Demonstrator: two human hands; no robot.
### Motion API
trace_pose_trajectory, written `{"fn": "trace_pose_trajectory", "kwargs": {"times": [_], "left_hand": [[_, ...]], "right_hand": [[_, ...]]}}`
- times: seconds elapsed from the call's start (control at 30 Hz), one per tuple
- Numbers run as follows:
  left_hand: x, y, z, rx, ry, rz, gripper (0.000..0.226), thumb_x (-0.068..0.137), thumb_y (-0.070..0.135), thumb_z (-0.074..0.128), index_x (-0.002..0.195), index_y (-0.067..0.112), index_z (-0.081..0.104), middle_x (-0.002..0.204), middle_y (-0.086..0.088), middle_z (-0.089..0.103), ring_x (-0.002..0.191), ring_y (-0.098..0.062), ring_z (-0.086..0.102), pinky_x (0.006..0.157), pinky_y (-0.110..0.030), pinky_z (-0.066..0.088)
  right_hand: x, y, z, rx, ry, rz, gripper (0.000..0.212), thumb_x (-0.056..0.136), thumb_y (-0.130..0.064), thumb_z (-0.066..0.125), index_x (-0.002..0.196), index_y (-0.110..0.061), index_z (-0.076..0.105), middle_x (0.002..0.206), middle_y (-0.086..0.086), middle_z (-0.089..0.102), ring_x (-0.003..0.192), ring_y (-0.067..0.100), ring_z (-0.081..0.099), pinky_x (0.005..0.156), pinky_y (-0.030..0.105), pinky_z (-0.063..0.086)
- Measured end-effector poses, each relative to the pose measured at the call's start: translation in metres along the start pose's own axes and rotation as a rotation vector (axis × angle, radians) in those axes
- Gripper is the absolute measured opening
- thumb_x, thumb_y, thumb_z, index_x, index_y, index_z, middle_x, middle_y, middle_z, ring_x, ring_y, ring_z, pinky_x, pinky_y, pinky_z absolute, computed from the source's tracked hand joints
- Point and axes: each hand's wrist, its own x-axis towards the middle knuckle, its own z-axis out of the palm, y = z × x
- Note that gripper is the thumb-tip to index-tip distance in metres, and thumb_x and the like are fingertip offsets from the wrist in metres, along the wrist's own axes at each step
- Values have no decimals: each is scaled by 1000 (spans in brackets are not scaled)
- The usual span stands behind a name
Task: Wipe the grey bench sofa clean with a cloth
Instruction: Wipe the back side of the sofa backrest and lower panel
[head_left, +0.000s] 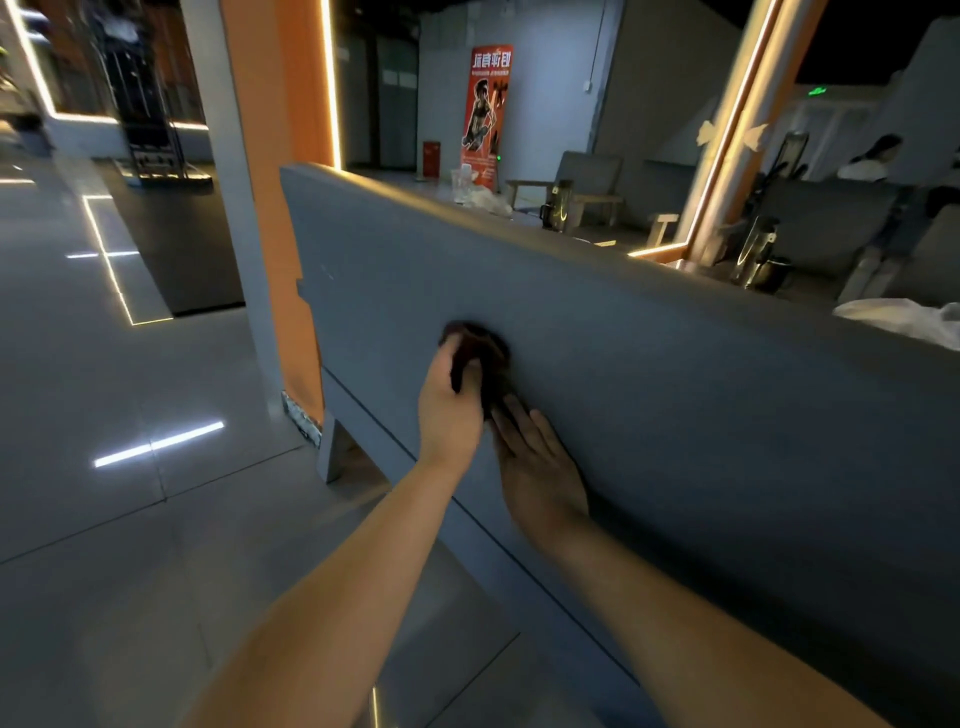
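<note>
The grey bench sofa (649, 364) fills the middle and right, seen from behind, with its tall flat back panel facing me. A dark brown cloth (485, 345) is bunched against that panel near its left end. My left hand (449, 405) grips the cloth and holds it to the panel. Just below and to the right, my right hand (540, 467) lies flat on the panel with its fingers straight, and their tips reach the cloth's lower edge. Both forearms stretch in from the bottom of the frame.
An orange and grey pillar (270, 208) stands at the sofa's left end. Glossy tiled floor (130, 467) spreads to the left. A clear cup (460, 187), dark bottles (556, 205) and a white bag (904, 319) sit beyond the sofa top. A person (872, 158) sits far right.
</note>
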Motion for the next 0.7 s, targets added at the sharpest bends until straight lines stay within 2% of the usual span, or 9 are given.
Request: {"fn": "trace_pose_trajectory", "kwargs": {"times": [0.07, 0.1, 0.23, 0.33, 0.43, 0.5, 0.53, 0.63, 0.7], "left_hand": [[12, 30, 6, -43, 79, 62, 47, 106, 17, 49, 152, 20, 40, 141, 18, 44, 130, 4, 42, 107, -7, 33], [16, 40, 11, -75, 97, 80, 47, 105, 14, 50, 151, 20, 40, 139, 17, 46, 126, 6, 43, 104, -5, 34], [-1, 14, 21, -7, 64, 43, 21, 103, 11, 53, 124, 15, 54, 109, 12, 65, 95, 10, 60, 81, -14, 48], [-26, -18, 21, 23, 0, -94, 14, 101, 9, 56, 107, 21, 58, 98, 15, 65, 86, 16, 59, 77, -11, 47], [-27, -21, 16, 18, -2, -172, 14, 100, 11, 57, 107, 24, 60, 99, 14, 66, 95, 3, 63, 82, -15, 49], [-16, -7, 10, -2, 38, -114, 14, 101, 11, 56, 111, 19, 61, 103, 11, 65, 99, -9, 64, 87, -28, 52], [-9, 6, 8, -11, 53, -55, 15, 101, 11, 55, 113, 19, 60, 105, 11, 65, 101, -10, 63, 88, -29, 51], [7, 39, 11, -56, 81, 91, 21, 102, 10, 54, 121, 18, 58, 117, 7, 64, 109, -6, 60, 91, -19, 48], [8, 36, 18, -61, 64, 98, 21, 102, 11, 55, 122, 17, 58, 118, 6, 65, 108, -2, 60, 90, -16, 48]], "right_hand": [[-1, 0, -3, -35, -8, 8, 74, 102, -21, 32, 157, -4, -14, 166, 9, -23, 151, 25, -27, 117, 38, -26], [-2, 0, -4, -40, -11, 7, 73, 102, -22, 31, 158, -4, -14, 166, 9, -24, 151, 24, -27, 119, 39, -22], [-11, 3, -2, -21, 7, 10, 73, 102, -18, 33, 158, -2, -11, 168, 10, -16, 153, 23, -22, 121, 38, -20], [-12, 5, 1, 106, 68, -9, 81, 94, -6, 50, 159, -2, 2, 169, 9, 2, 155, 20, -15, 117, 30, -24], [-13, 4, 2, 133, 94, -9, 81, 92, -1, 49, 159, -1, 4, 169, 8, 6, 155, 19, -14, 113, 28, -28], [-16, 3, 1, 63, 70, -16, 73, 96, -8, 33, 159, -1, -3, 169, 9, -5, 154, 21, -18, 112, 32, -30], [-19, 3, -1, 32, 45, -12, 72, 94, -10, 24, 159, -2, -6, 169, 9, -11, 153, 22, -21, 114, 34, -29], [-25, 3, -5, 6, 2, 16, 76, 86, -12, 11, 158, -5, -10, 166, 9, -22, 152, 23, -25, 120, 38, -22], [-25, 4, -1, 27, 18, 22, 72, 93, -10, 21, 159, -5, -9, 167, 8, -21, 152, 22, -23, 120, 37, -22]]}}
